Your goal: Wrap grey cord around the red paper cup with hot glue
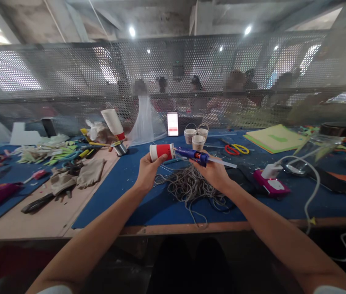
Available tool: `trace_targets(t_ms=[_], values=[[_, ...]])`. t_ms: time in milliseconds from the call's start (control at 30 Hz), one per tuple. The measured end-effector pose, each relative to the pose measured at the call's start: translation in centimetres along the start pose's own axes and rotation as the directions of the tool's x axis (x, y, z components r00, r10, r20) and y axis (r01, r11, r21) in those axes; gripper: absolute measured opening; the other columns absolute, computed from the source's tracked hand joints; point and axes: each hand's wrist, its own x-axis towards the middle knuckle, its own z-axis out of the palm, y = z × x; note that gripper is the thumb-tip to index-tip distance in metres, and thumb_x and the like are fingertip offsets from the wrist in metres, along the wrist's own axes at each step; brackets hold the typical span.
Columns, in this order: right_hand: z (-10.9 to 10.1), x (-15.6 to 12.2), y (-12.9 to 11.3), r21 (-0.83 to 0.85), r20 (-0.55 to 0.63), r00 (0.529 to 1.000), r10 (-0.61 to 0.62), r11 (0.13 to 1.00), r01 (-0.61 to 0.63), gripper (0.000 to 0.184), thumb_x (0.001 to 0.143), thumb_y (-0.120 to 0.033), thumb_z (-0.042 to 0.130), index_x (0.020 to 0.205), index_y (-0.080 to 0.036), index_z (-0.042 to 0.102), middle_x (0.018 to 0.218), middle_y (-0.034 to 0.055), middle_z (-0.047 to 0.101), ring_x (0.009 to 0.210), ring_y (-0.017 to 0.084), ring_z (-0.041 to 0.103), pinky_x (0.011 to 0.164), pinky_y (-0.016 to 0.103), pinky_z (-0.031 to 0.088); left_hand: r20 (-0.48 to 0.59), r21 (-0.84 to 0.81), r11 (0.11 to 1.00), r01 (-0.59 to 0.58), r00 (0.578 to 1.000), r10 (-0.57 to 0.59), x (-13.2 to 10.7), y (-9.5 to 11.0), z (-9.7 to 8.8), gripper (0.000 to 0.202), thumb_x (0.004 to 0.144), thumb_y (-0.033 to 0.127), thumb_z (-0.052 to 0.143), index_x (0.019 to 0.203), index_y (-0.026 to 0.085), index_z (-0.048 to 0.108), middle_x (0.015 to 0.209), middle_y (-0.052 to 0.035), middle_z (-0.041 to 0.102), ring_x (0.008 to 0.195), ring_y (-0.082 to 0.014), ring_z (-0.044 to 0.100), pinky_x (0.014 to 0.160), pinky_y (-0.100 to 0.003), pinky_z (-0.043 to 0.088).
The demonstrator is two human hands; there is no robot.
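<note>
My left hand (pixel 148 168) is closed round a red and white paper cup (pixel 162 152), which lies on its side in the air above the blue mat. In my right hand (pixel 211 170) is a blue glue gun (pixel 193 154), with a clear glue stick (pixel 224 163) poking out of its back. The gun's nozzle points left at the cup's base; whether it touches cannot be made out. Beneath my right hand sprawls a tangled heap of grey cord (pixel 188 185). Behind the gun stand three small cord-wrapped baskets (pixel 197 142) with thin handles.
Red and yellow scissors (pixel 237 149) lie right of the baskets. A purple power strip (pixel 271 184) with white cables sits at right, near coloured sheets (pixel 278 138). To the left are stacked paper cups (pixel 111 121), a wire spool (pixel 119 148), gloves (pixel 90 173) and scraps. Perforated metal screens the back.
</note>
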Motion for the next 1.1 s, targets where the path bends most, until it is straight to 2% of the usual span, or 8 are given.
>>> trace_targets(t_ms=[267, 400, 500, 567, 700, 800, 900, 1100], values=[[0.3, -0.1, 0.4, 0.028, 0.012, 1.0, 0.007, 1.0, -0.008, 0.041, 0.097, -0.056, 0.049, 0.106, -0.02, 0.066, 0.089, 0.0104, 0.074, 0.077, 0.026, 0.07, 0.065, 0.032, 0.047, 0.0, 0.0, 1.0, 0.002, 1.0, -0.002, -0.1, 0.3, 0.2, 0.034, 0.07, 0.034, 0.084, 0.097, 0.015, 0.076, 0.089, -0.0034, 0.073, 0.079, -0.0161, 0.063, 0.078, -0.028, 0.049], [0.3, 0.1, 0.3, 0.097, 0.014, 0.997, 0.07, 0.993, -0.071, 0.043, 0.094, -0.057, 0.053, 0.109, -0.02, 0.067, 0.097, 0.0119, 0.074, 0.082, 0.028, 0.07, 0.07, 0.035, 0.049, -0.011, 0.011, 1.0, 0.009, 1.0, -0.009, -0.2, 0.3, 0.2, 0.035, 0.069, 0.035, 0.085, 0.097, 0.015, 0.076, 0.088, -0.0036, 0.073, 0.079, -0.0164, 0.063, 0.078, -0.028, 0.049], [-0.1, 0.4, -0.1, 0.222, 0.048, 0.988, 0.145, 0.963, -0.152, 0.04, 0.092, -0.056, 0.057, 0.098, -0.019, 0.069, 0.086, 0.0097, 0.073, 0.076, 0.026, 0.069, 0.069, 0.036, 0.049, -0.01, 0.004, 1.0, 0.009, 1.0, -0.009, -0.2, 0.2, 0.1, 0.037, 0.068, 0.036, 0.085, 0.098, 0.015, 0.076, 0.089, -0.0041, 0.074, 0.081, -0.0176, 0.064, 0.079, -0.029, 0.05], [-0.7, 0.7, -0.5, 0.356, 0.134, 0.966, 0.22, 0.899, -0.254, 0.038, 0.09, -0.057, 0.06, 0.089, -0.02, 0.068, 0.07, 0.0048, 0.068, 0.066, 0.021, 0.065, 0.063, 0.033, 0.049, -0.004, -0.002, 1.0, 0.003, 1.0, -0.003, -0.2, 0.1, 0.2, 0.038, 0.069, 0.036, 0.085, 0.098, 0.015, 0.076, 0.089, -0.004, 0.074, 0.082, -0.018, 0.064, 0.079, -0.029, 0.05], [-1.5, 1.3, -0.8, 0.61, 0.33, 0.892, 0.309, 0.651, -0.451, 0.041, 0.084, -0.061, 0.066, 0.084, -0.021, 0.06, 0.057, -0.0039, 0.056, 0.047, 0.011, 0.051, 0.047, 0.026, 0.042, 0.015, -0.005, 1.0, -0.002, 1.0, 0.002, -0.2, 0.2, 0.2, 0.036, 0.07, 0.037, 0.084, 0.098, 0.015, 0.076, 0.089, -0.0033, 0.073, 0.08, -0.0161, 0.063, 0.081, -0.028, 0.05], [-1.6, 1.4, -0.6, 0.733, 0.393, 0.88, 0.267, 0.486, -0.476, 0.043, 0.083, -0.062, 0.066, 0.081, -0.02, 0.057, 0.061, -0.0048, 0.054, 0.045, 0.008, 0.045, 0.045, 0.024, 0.039, 0.042, 0.009, 1.0, 0.008, 0.999, -0.008, -0.2, 0.0, 0.1, 0.037, 0.071, 0.039, 0.084, 0.097, 0.014, 0.076, 0.088, -0.0035, 0.073, 0.079, -0.0154, 0.062, 0.081, -0.028, 0.049], [-1.5, 1.6, 0.1, 0.8, 0.387, 0.887, 0.253, 0.385, -0.459, 0.045, 0.083, -0.063, 0.066, 0.084, -0.019, 0.059, 0.068, -0.0028, 0.057, 0.054, 0.009, 0.051, 0.053, 0.023, 0.045, 0.057, -0.015, 1.0, 0.016, 0.998, -0.015, -0.2, -0.2, 0.1, 0.038, 0.069, 0.038, 0.085, 0.097, 0.014, 0.075, 0.087, -0.0037, 0.073, 0.078, -0.0154, 0.062, 0.081, -0.028, 0.049], [-1.8, 2.4, 3.2, 0.685, 0.35, 0.854, 0.386, 0.516, -0.514, 0.053, 0.077, -0.07, 0.068, 0.082, -0.017, 0.067, 0.064, -0.0012, 0.058, 0.057, 0.011, 0.053, 0.055, 0.024, 0.046, 0.046, -0.12, 0.988, 0.101, 0.994, -0.096, 0.1, -0.3, 0.2, 0.037, 0.067, 0.035, 0.087, 0.095, 0.014, 0.075, 0.091, -0.0048, 0.074, 0.082, -0.0164, 0.064, 0.085, -0.031, 0.05]])
